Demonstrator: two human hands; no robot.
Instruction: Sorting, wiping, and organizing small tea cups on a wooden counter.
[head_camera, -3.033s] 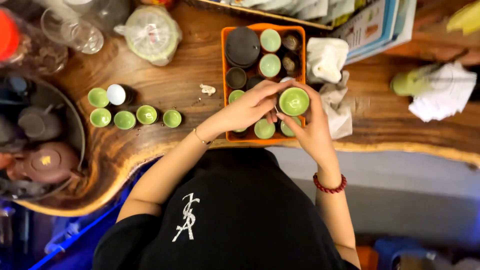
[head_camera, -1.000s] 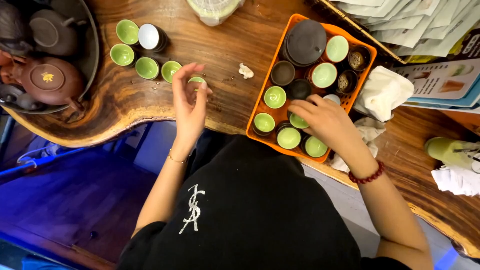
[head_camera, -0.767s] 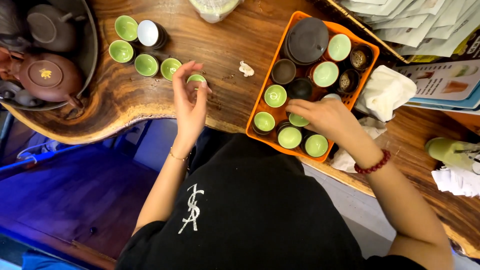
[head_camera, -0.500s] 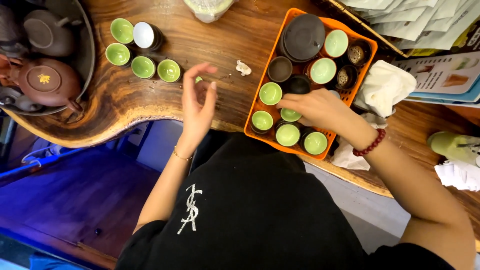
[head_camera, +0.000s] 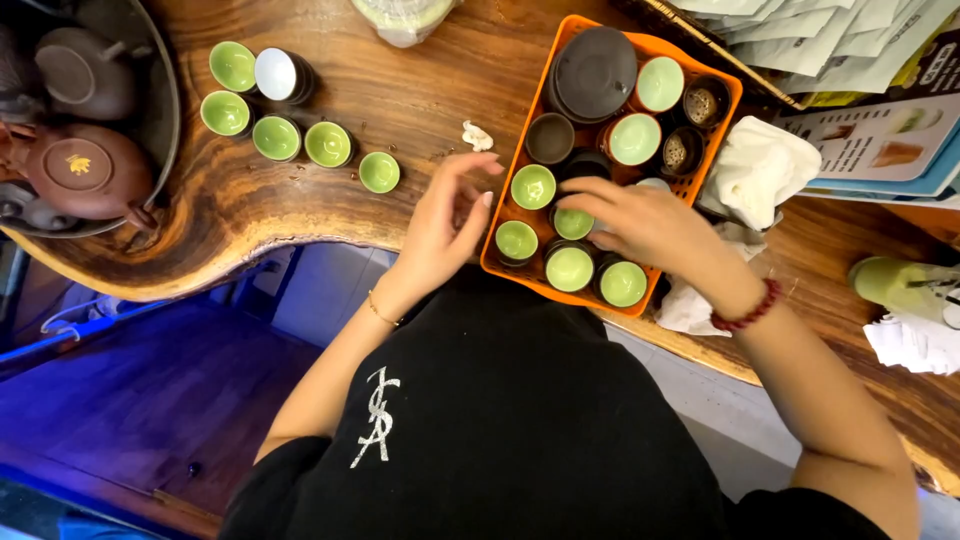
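Note:
My left hand (head_camera: 445, 222) hovers open over the wooden counter (head_camera: 420, 85), fingers spread and holding nothing, just left of the orange tray (head_camera: 668, 45). A small green-glazed cup (head_camera: 379, 171) stands to its left, at the end of a row of like cups (head_camera: 276, 137). Over the tray's near half, my right hand (head_camera: 645, 222) bends its fingers onto a green cup (head_camera: 570, 224); whether it grips the cup is unclear. Several more green cups (head_camera: 570, 268), dark cups and a dark round lid (head_camera: 595, 72) fill the tray.
A brown teapot (head_camera: 85, 170) sits in a dark round basin (head_camera: 165, 110) at the far left. A crumpled white scrap (head_camera: 477, 135) lies near the tray. On the right are a white cloth (head_camera: 760, 170), printed sheets (head_camera: 880, 130) and a green bottle (head_camera: 890, 282).
My left hand set a green cup down at the end of the row, let go, and swung right toward the tray. My right hand stayed over the tray's cups.

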